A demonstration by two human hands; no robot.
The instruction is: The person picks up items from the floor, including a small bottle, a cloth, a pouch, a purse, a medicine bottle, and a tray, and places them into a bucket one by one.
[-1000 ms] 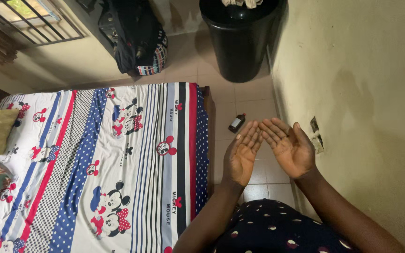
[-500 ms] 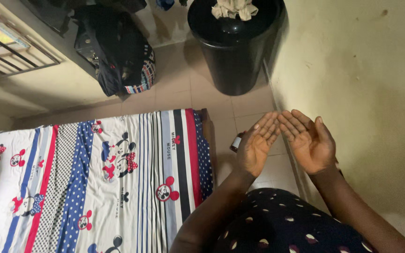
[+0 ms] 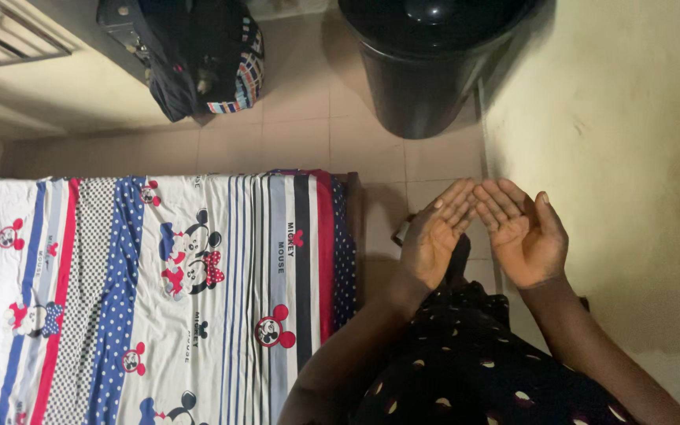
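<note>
My left hand (image 3: 434, 236) and my right hand (image 3: 522, 234) are raised side by side, palms up and fingers spread, holding nothing. They hover over the tiled floor (image 3: 301, 142) between the bed (image 3: 159, 283) and the wall (image 3: 631, 157). A small dark bottle (image 3: 400, 231) lies on the floor just behind my left hand, mostly hidden by it. My lap in a dark spotted garment (image 3: 466, 362) fills the bottom of the view.
The bed carries a white sheet with blue and red stripes and cartoon figures. A tall black bin (image 3: 426, 63) stands by the wall ahead. A dark bag (image 3: 190, 55) rests against the far wall. A barred window (image 3: 1, 35) is at the top left.
The view has shifted, so the bed, bin and bag sit differently in frame and the pillows have left view. My hands stay open, palms up; the bottle is now mostly hidden behind my left hand.
</note>
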